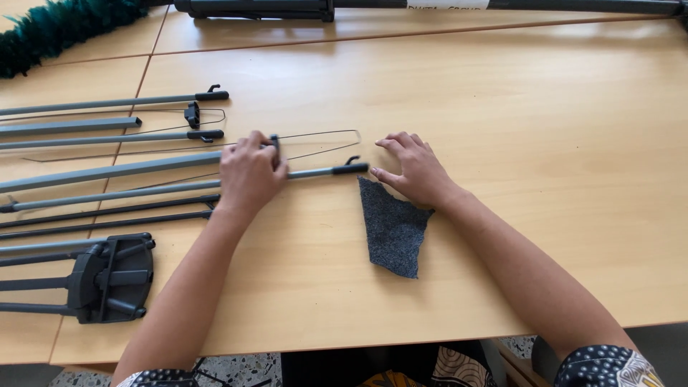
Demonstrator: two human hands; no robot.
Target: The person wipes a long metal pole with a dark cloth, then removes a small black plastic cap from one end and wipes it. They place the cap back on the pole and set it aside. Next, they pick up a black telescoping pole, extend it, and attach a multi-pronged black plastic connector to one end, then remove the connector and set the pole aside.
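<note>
Your left hand [249, 174] grips one grey rod [315, 172] lying mid-bench [502, 107], a thin wire loop [322, 133] just behind it. Your right hand [413, 168] rests flat and empty, touching one dark felt scrap [393, 228]. Several more grey rods [107, 104] lie left.

rods [107, 172] lay side by side on the table [502, 107], left. left hand [249, 174] rested on 1 rod; right hand [416, 170] right of its tip, touching cloth scrap [393, 228]. bracket [111, 279] near left edge.
</note>
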